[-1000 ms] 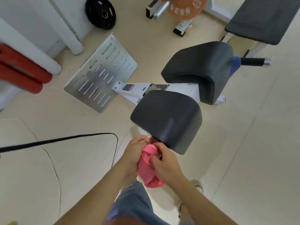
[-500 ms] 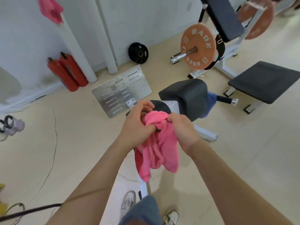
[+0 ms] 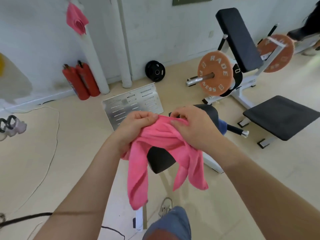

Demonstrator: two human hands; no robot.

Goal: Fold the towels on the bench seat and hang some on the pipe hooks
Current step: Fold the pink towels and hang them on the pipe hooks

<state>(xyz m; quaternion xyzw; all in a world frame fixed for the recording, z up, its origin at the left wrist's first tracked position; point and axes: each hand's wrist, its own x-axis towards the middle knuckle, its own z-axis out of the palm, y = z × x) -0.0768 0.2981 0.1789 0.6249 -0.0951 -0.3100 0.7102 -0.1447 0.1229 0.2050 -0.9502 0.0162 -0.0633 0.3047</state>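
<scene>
A pink towel (image 3: 154,151) hangs crumpled in front of me, held up by both hands along its top edge. My left hand (image 3: 136,125) pinches the left part of that edge and my right hand (image 3: 192,125) pinches the right part. Its loose ends dangle over the black bench seat pad (image 3: 160,160) below. A second black pad (image 3: 210,110) shows behind my right hand, with a blue towel (image 3: 222,126) peeking out beside it. Another pink towel (image 3: 76,18) hangs high on a white wall pipe (image 3: 95,56) at the upper left.
Two red fire extinguishers (image 3: 81,80) stand by the wall. A slotted metal plate (image 3: 133,103) lies on the floor ahead. At the right are an orange weight plate (image 3: 214,73), an incline bench (image 3: 239,38) and a flat bench (image 3: 280,116). Cables (image 3: 52,148) and shoes (image 3: 10,125) lie left.
Both hands rose from beside the seat pad with the pink towel and spread apart along its top edge, so it hangs more open. My view lifted from the floor to the wall.
</scene>
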